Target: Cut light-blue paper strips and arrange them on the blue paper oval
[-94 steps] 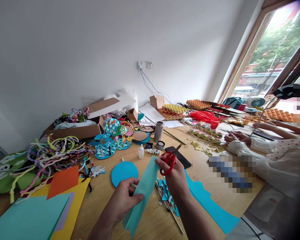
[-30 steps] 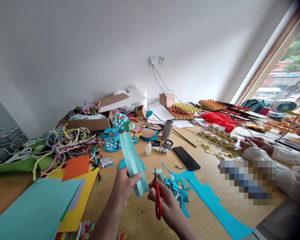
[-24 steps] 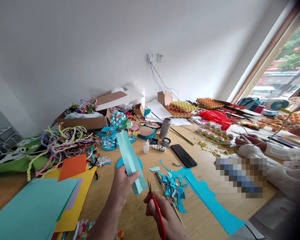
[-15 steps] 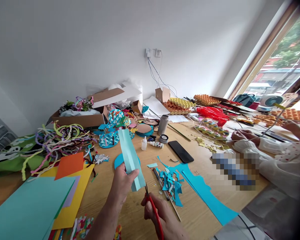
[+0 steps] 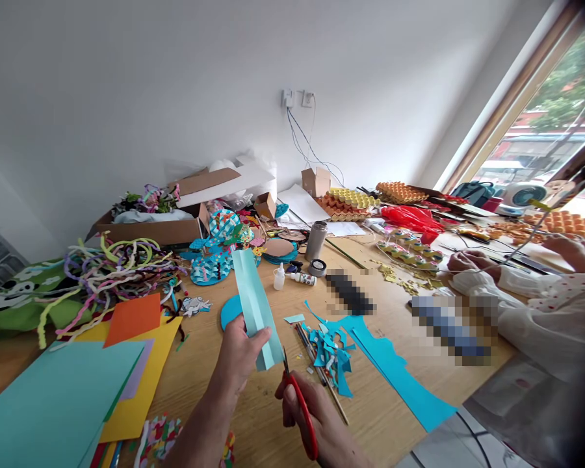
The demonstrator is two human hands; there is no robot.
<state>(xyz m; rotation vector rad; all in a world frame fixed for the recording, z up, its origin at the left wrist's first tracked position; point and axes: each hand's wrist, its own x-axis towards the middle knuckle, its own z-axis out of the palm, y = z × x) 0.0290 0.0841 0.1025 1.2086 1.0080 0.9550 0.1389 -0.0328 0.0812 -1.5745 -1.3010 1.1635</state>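
Observation:
Pinched in my left hand (image 5: 241,351) is a long strip of pale turquoise paper (image 5: 254,299) with lengthwise creases, tilted up and away from me. My right hand (image 5: 307,409) grips red-handled scissors (image 5: 299,406), whose dark blades point up beside the strip's lower right corner. The blades look nearly together; whether they touch the paper I cannot tell. Behind my left hand lies a blue round disc (image 5: 231,311), partly hidden by the strip. Small blue paper scraps (image 5: 338,361) are heaped right of the scissors, over some thin sticks (image 5: 316,357).
Coloured paper sheets (image 5: 53,390) lie at left, below tangled pipe cleaners (image 5: 112,273). Glue bottles (image 5: 279,278) and a metal flask (image 5: 316,240) stand ahead. A blue paper offcut (image 5: 394,370) stretches rightward. At right are another person's hands (image 5: 472,260) and white sleeves.
The view has shifted slightly. The scissors' handles have spread a little wider in my right hand. My left hand keeps the paper strip in nearly the same pose.

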